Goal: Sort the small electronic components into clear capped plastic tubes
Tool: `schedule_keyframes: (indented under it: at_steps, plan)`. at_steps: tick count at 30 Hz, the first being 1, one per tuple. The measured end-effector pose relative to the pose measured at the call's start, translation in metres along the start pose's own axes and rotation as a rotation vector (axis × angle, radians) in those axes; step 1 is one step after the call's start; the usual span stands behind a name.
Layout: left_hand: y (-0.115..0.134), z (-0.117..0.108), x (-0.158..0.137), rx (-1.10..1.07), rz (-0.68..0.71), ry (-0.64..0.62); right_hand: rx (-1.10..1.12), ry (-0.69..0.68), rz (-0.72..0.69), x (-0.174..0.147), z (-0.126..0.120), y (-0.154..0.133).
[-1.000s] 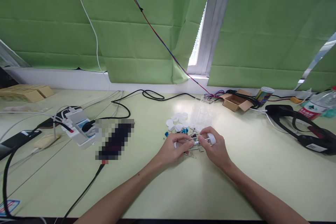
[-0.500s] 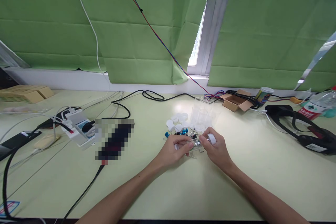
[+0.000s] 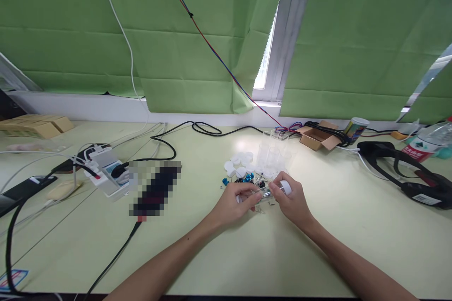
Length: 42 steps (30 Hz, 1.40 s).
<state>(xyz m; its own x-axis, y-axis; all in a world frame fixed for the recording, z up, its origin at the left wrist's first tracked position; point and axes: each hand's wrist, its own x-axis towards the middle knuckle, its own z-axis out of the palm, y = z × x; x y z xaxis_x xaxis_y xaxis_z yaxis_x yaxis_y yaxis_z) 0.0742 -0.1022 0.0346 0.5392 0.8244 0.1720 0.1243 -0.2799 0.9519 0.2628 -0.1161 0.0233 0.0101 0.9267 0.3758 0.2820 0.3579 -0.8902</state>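
Low over the table, a clear plastic tube [image 3: 264, 194] lies nearly level between my two hands, with a white cap at its right end. My left hand [image 3: 233, 204] is closed around its left part. At the capped end, my right hand [image 3: 290, 200] grips with thumb and fingers; the white cap [image 3: 287, 187] shows past them. Something small and shiny is seen at the tube, too small to name. Just behind my hands lie blue components [image 3: 249, 177] and small black parts [image 3: 261, 184] with thin metal leads. A few thin metal pieces lie under the tube.
Several white round caps [image 3: 240, 172] lie behind the components, beside upright clear tubes [image 3: 271, 160]. Further right are an open cardboard box [image 3: 319, 137], a can [image 3: 356, 129], a black headset [image 3: 406, 174] and a bottle [image 3: 425, 143]. Cables and a power strip [image 3: 111, 171] occupy the left.
Hardly anything differs. Both hands keep their hold on the tube, with only slight finger movement, and the whole view has shifted a little.
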Motion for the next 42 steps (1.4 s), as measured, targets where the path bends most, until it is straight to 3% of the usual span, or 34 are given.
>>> schedule_keyframes:
  at_steps: [4, 8, 12, 20, 31, 42]
  plan:
    - [-0.004, 0.001, 0.000, 0.104, 0.015, 0.036, -0.012, 0.039, -0.016, 0.000, 0.002, -0.002]
    - [-0.010, 0.002, -0.002, 0.332, 0.150, 0.116, -0.022, 0.064, -0.038, -0.002, 0.002, -0.004]
    - [-0.012, 0.002, -0.004, 0.423, 0.239, 0.109, -0.026, 0.067, -0.043, -0.003, 0.001, -0.002]
    - [-0.012, 0.003, -0.004, 0.486, 0.271, 0.078, -0.026, 0.056, -0.056, -0.002, 0.000, -0.002]
    - [-0.007, 0.005, -0.004, 0.522, 0.275, 0.050, -0.030, 0.145, -0.077, -0.006, 0.002, -0.005]
    - [-0.011, 0.003, -0.007, 0.577, 0.335, 0.018, -0.016, 0.083, -0.054, -0.007, 0.000, -0.010]
